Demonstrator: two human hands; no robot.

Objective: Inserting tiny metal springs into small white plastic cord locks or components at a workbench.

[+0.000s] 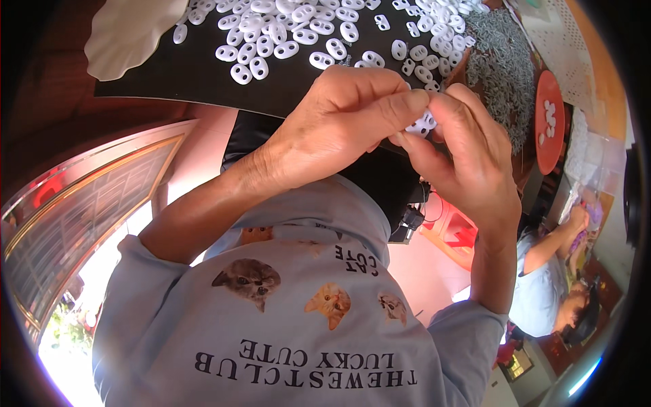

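Partly, the left hand [342, 121] and right hand [469, 152] hide a white piece [423, 125].

This looks like a small assembly workshop: heaps of white 2-hole parts [306, 36] lie on a dark table [196, 78], a big pile of grey bits [500, 78] alongside; a red dish [544, 159] holds loose white pieces [550, 121], and 1 co-worker [538, 298] shows at the right.

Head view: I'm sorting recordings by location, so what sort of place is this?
Probably an informal hand-assembly workshop, perhaps in a home: white two-holed pieces are heaped on a dark table, small grey parts lie piled beside them, and another person is nearby.
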